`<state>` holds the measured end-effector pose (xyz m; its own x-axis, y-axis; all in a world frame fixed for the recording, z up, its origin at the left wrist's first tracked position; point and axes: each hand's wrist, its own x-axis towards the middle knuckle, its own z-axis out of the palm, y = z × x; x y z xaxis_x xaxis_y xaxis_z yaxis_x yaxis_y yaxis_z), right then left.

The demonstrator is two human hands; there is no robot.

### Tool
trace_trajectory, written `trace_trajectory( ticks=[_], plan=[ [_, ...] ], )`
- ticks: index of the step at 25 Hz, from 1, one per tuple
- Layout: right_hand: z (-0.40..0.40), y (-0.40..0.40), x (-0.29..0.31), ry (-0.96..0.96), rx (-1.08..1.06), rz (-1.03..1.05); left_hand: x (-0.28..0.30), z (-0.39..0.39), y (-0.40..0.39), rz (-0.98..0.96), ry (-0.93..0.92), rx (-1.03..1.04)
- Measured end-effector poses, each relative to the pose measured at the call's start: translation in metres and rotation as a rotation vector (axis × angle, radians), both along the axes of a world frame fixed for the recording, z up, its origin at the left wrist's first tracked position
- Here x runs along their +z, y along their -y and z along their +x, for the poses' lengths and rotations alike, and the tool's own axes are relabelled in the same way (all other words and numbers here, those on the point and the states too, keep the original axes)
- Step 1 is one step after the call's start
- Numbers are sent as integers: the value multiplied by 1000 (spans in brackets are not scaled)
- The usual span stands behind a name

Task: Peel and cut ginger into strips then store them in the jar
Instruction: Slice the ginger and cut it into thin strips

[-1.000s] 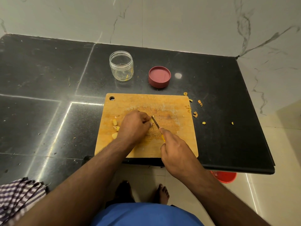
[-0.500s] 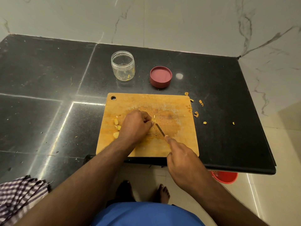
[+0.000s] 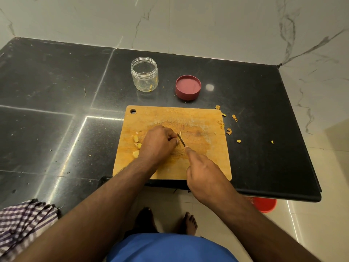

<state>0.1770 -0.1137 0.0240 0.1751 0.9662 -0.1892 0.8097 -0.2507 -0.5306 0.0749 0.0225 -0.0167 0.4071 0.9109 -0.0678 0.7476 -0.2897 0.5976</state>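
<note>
- Our left hand (image 3: 157,143) is curled over a piece of ginger on the board (image 3: 205,163). The fingers press down at the blade side. The piece itself is almost wholly hidden, so we cannot tell how its long axis lies.
- Our right hand (image 3: 204,175) grips the knife (image 3: 181,140) by its handle, the forefinger laid along the top.
- The knife's long axis runs from near right to far left, tip pointing far-left, just beside our left fingertips.
- A small sliver (image 3: 180,133) stands just beyond the blade tip.
- Three cut ginger pieces (image 3: 136,145) lie on the board, left of our left hand.
- The jar (image 3: 144,74) stands upright and open beyond the board, a few yellow bits in its bottom.
- The lid (image 3: 188,87) lies rim up, right of the jar.
- Peel scraps (image 3: 229,131) lie scattered on the counter (image 3: 56,95) right of the board.
</note>
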Motion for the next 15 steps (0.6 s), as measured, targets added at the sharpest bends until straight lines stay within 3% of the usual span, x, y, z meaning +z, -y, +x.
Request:
trace_trajectory(
  ticks=[7,15],
  plan=[
    [4,34,11,-29,-51,27,0,0,-1,0,-3,-11],
    [5,20,6,-53,-71,51,-5,-3,0,38,-27,-5]
  ],
)
